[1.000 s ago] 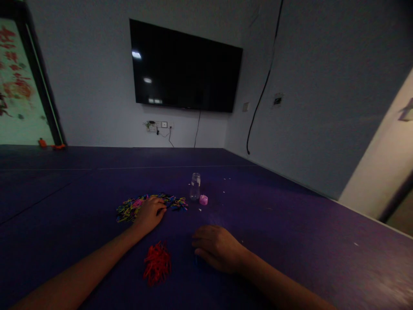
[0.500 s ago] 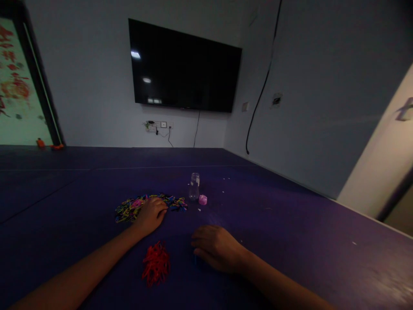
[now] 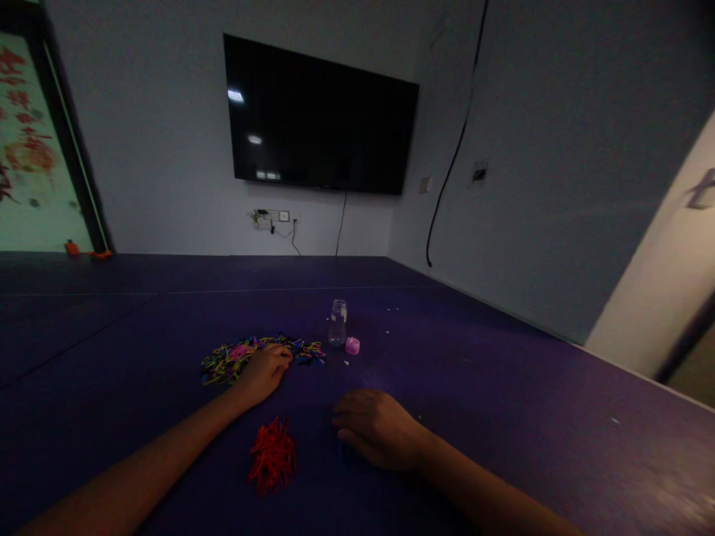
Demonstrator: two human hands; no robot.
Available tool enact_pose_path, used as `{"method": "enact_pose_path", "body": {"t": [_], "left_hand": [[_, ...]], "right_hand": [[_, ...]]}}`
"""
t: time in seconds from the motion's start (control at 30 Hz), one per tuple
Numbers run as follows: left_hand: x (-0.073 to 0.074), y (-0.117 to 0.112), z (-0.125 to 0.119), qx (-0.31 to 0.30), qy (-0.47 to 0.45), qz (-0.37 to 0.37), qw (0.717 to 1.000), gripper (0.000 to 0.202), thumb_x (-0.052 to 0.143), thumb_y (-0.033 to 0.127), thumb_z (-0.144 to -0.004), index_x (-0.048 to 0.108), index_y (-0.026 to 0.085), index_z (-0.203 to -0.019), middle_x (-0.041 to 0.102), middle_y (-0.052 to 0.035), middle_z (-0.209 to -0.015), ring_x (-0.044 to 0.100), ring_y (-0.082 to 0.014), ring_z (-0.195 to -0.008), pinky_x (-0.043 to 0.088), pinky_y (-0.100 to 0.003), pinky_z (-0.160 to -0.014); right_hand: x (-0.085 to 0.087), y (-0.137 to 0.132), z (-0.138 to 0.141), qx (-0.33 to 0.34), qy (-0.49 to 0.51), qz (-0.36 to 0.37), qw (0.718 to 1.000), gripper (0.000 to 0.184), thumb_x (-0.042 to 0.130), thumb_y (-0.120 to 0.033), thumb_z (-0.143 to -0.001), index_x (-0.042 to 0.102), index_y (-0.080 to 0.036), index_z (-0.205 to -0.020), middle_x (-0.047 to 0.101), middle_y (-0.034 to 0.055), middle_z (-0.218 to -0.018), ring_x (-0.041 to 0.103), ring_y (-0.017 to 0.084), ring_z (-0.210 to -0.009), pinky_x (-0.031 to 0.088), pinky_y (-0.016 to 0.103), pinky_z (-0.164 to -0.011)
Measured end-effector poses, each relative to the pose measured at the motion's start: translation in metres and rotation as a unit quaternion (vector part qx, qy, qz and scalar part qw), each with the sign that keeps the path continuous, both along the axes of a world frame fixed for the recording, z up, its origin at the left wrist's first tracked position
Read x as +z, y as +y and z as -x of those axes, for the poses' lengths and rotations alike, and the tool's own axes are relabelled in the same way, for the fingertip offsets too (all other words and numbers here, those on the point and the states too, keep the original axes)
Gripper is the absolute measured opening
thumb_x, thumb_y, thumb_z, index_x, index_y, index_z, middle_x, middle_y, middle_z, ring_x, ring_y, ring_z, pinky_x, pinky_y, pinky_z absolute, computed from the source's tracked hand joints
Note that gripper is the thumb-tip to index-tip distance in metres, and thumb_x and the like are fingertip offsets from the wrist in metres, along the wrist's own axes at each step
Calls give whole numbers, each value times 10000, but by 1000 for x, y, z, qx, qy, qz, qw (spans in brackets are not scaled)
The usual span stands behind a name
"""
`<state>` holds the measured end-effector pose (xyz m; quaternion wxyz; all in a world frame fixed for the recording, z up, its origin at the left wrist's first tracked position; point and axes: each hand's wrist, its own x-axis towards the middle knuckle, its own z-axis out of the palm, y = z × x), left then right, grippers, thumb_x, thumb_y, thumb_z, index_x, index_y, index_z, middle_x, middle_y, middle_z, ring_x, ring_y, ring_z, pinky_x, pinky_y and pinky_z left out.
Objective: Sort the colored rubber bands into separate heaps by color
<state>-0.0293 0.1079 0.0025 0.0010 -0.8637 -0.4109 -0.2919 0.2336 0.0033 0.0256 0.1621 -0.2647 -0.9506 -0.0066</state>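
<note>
My left hand [image 3: 266, 371] rests on the right part of a loose pile of multicoloured rubber bands [image 3: 223, 361], its fingers curled together; what lies between the fingertips is hidden. Palm down on the purple surface, my right hand [image 3: 377, 428] has its fingers bent and close together. A bit of dark blue [image 3: 339, 447] shows under its thumb, too dim to make out. Between my forearms lies a heap of red rubber bands [image 3: 272, 455]. Beyond the hands a clear bottle [image 3: 337, 324] stands upright without a cap, and a pink cap [image 3: 352, 345] sits beside its base.
The wide purple surface [image 3: 503, 387] reaches to the walls, with small white scraps [image 3: 387, 332] scattered on it. A black television [image 3: 318, 119] hangs on the far wall above sockets and cords. A dark cable [image 3: 447, 175] dangles along the right wall.
Both hands have stayed nearly in place; the left fingers have shifted very slightly over the pile. The bottle, cap and red heap stand as before.
</note>
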Motion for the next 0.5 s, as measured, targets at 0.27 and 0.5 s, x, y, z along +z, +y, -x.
{"method": "enact_pose_path", "body": {"t": [0.27,0.5], "left_hand": [[-2,3,0,-17,-49,-18,999,255,473,70,-822,696,187,-860,667,-72,-982,600,-207,-946,472,-366,-854],[3,-2,-1,-89,-2,-12,996,257,470,82,-845,677,189,-953,646,-72,-1055,564,-202,-1025,451,-369,-909]], "right_hand": [[-2,1,-1,8,2,-4,1000,278,385,-283,-955,629,-163,-1014,658,94,-1071,582,181,-1021,432,316,-899],[-3,2,0,4,0,-6,1000,265,395,-274,-950,626,-163,-1013,660,90,-1067,584,177,-1012,437,306,-882]]}}
